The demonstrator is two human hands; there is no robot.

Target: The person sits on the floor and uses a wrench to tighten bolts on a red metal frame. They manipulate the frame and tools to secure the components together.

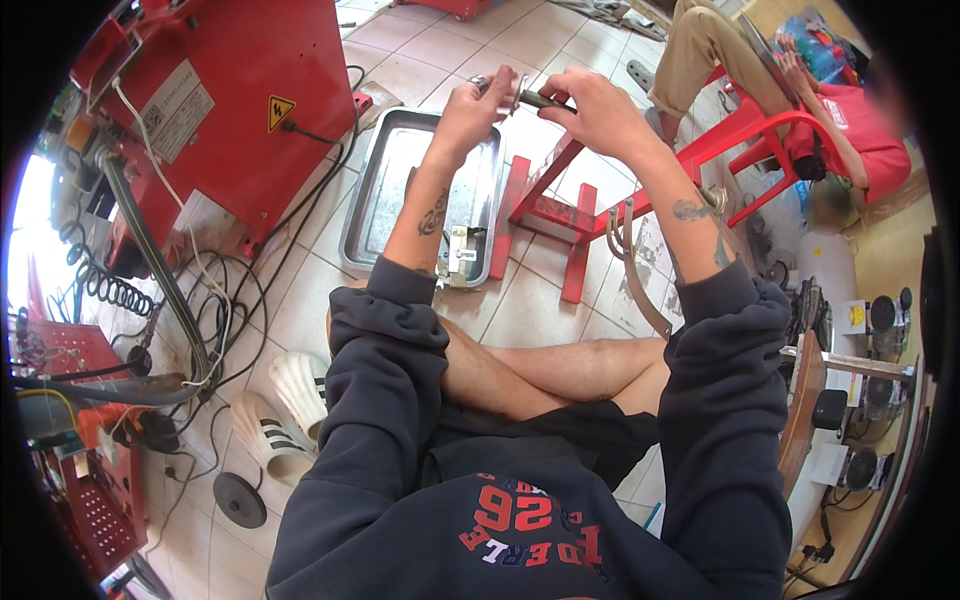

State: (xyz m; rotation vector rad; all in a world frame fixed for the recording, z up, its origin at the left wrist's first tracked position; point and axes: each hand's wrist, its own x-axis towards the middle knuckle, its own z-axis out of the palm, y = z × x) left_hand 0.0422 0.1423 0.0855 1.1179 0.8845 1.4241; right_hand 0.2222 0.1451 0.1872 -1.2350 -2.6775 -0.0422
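Both my hands are raised over the far side of the tray, close together. My left hand (472, 115) is closed on a small, thin metal piece (521, 92), whose kind I cannot make out. My right hand (600, 115) grips a dark, rod-shaped part (543, 101) between thumb and fingers, its end pointing at the metal piece. Whether the two parts touch is too small to tell. Below my left forearm lies a metal tray (385, 165) with some liquid-like sheen and a light-coloured metal bracket (461, 255) at its near corner.
A red stand (560, 215) is right of the tray, near a curved metal bar (632, 270). A red machine cabinet (240, 90) and black cables (268, 290) fill the left. White slippers (270, 440) lie near my knee. Another person sits on a red chair (740, 150).
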